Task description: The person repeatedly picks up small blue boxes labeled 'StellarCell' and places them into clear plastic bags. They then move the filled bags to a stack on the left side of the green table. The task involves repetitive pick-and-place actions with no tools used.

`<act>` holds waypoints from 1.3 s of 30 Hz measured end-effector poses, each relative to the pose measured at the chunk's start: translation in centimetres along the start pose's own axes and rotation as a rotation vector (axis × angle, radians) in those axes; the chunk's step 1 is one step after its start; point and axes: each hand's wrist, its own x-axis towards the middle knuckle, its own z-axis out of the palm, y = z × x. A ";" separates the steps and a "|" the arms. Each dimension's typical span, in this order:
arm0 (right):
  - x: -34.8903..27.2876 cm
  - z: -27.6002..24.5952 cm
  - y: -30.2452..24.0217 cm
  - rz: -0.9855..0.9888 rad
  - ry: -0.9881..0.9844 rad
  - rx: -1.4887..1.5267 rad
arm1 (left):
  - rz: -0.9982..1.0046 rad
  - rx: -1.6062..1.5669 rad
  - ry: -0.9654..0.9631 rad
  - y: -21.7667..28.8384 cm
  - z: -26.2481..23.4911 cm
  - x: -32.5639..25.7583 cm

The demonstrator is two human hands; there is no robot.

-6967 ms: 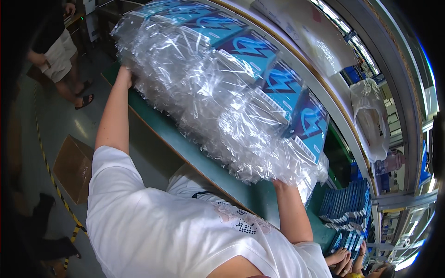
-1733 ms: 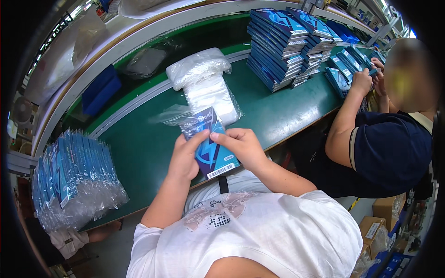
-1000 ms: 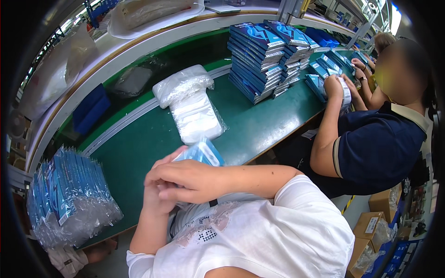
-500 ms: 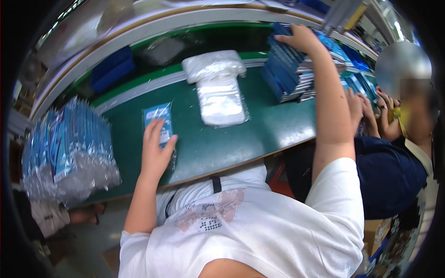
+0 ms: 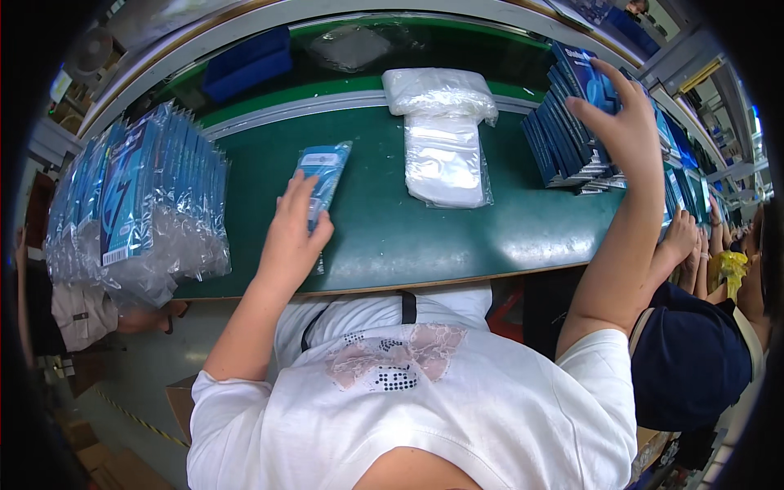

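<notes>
My left hand [image 5: 296, 224] is over a thin blue packet [image 5: 325, 167] in a clear plastic sleeve, its fingers on the face and its thumb by the lower right edge. The packet is slightly tilted above the green tabletop. At the right, my right hand [image 5: 625, 122] spans a thin blue box [image 5: 590, 77] on top of a leaning stack [image 5: 563, 143] of similar boxes, thumb on the near left side and fingers over the far side. Between the hands lies a pile of clear plastic bags [image 5: 445, 159], partly folded over at its far end.
A row of bagged blue packets [image 5: 135, 196] stands on the left of the green table [image 5: 367, 253]. Behind are a blue bin [image 5: 247, 64] and loose clear plastic [image 5: 351, 47] on a green strip. A co-worker in a dark cap [image 5: 694, 355] sits close on the right.
The view has shifted, so the table things sit differently. The packet under my left hand has tilted from lying flat. My right hand stays at the stack, now with its thumb on the near side.
</notes>
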 end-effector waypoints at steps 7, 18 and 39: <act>-8.1 4.5 -2.2 0.316 -0.073 1.198 | -0.219 -0.234 0.228 -1.7 -2.2 1.8; -13.9 8.5 -3.5 0.576 -0.168 1.432 | 0.629 0.204 0.511 2.6 -12.1 -8.4; -13.4 9.5 -13.1 -0.037 -0.659 0.578 | 0.532 0.415 0.639 -7.9 -7.2 -5.1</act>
